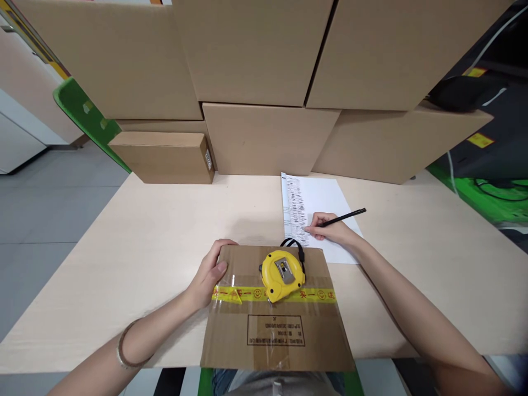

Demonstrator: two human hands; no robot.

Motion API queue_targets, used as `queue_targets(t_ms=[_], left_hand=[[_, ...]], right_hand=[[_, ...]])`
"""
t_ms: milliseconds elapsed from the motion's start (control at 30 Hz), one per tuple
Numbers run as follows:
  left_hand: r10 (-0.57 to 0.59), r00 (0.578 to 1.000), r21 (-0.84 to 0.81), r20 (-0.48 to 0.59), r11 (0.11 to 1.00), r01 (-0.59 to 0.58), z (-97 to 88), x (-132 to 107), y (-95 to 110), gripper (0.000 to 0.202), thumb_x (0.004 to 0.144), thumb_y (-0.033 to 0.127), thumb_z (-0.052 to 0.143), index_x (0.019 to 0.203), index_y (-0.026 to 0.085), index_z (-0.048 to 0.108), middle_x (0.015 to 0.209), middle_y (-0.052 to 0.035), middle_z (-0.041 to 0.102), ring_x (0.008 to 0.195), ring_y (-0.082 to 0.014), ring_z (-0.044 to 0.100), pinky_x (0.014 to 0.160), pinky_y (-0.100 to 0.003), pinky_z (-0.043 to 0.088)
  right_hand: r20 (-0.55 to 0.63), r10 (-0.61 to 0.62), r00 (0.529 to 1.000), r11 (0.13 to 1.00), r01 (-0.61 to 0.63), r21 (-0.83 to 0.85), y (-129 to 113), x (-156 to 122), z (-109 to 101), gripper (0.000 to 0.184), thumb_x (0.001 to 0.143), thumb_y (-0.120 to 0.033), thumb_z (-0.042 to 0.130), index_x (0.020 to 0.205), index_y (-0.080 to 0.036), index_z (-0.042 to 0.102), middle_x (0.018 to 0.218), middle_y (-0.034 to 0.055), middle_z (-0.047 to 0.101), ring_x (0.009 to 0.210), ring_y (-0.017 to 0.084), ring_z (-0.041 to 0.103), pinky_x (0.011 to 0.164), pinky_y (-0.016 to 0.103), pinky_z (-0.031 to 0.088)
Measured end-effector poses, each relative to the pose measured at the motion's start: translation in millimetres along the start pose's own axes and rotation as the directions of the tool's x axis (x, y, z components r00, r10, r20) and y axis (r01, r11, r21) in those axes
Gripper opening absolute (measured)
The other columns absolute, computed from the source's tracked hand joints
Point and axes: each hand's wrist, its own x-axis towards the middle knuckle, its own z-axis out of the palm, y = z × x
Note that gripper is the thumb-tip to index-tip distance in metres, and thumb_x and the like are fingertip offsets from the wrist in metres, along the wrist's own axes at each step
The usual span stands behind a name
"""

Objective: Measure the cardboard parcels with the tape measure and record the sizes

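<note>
My left hand (210, 272) grips the left edge of a taped cardboard box (276, 338), its thumb on top. Yellow tape with red print runs across the box, above a printed black frame. On the box lies a yellow tape measure (274, 275) with a metal clip and a black wrist strap. Beyond the box, my right hand (330, 228) holds a slim black pen (346, 216), its fingers closed around it. That hand rests on a white sheet of paper (325, 192), whose left side carries rows of handwritten marks. The pen's tip is hidden by my fingers.
Large cardboard boxes (268, 137) are stacked as a wall along the back of the pale table (165, 220). A smaller closed carton (173, 157) stands at the back left. A green panel (91, 118) rises behind it. Dark equipment with cables (487, 121) sits at the right.
</note>
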Motion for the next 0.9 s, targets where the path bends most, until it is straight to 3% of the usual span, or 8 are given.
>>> queue_targets(t_ms=[333,667,900], left_hand=[[-0.009,1.000,0.019,0.002,1.000,0.009,0.3,0.2,1.7,0.041,0.097,0.057,0.048,0.123,0.026,0.052,0.113,-0.0044,0.058,0.099,-0.0254,0.054,0.084,-0.034,0.043],[-0.012,1.000,0.030,0.001,0.999,0.012,-0.2,-0.5,0.7,0.042,0.097,0.057,0.048,0.123,0.025,0.052,0.113,-0.0047,0.058,0.098,-0.0257,0.054,0.083,-0.034,0.043],[-0.018,1.000,0.066,-0.013,0.998,0.019,0.3,0.0,2.1,0.045,0.096,0.059,0.047,0.122,0.023,0.053,0.113,-0.0064,0.059,0.099,-0.0269,0.055,0.084,-0.035,0.045]], right_hand=[[-0.042,0.003,0.999,1.000,-0.004,-0.023,-0.8,-1.5,1.1,0.040,0.076,-0.033,0.079,0.062,-0.024,0.042,0.046,-0.0075,0.050,0.043,0.009,0.042,0.044,0.023,0.030],[0.012,-0.029,0.999,1.000,0.029,-0.003,6.9,0.1,-1.4,0.041,0.077,-0.046,0.081,0.065,-0.022,0.050,0.053,-0.0035,0.057,0.049,0.011,0.048,0.050,0.026,0.036],[-0.003,-0.002,1.000,0.999,0.002,-0.038,2.4,-1.3,0.7,0.037,0.076,-0.039,0.080,0.064,-0.023,0.048,0.050,-0.0044,0.055,0.047,0.010,0.045,0.048,0.025,0.033]])
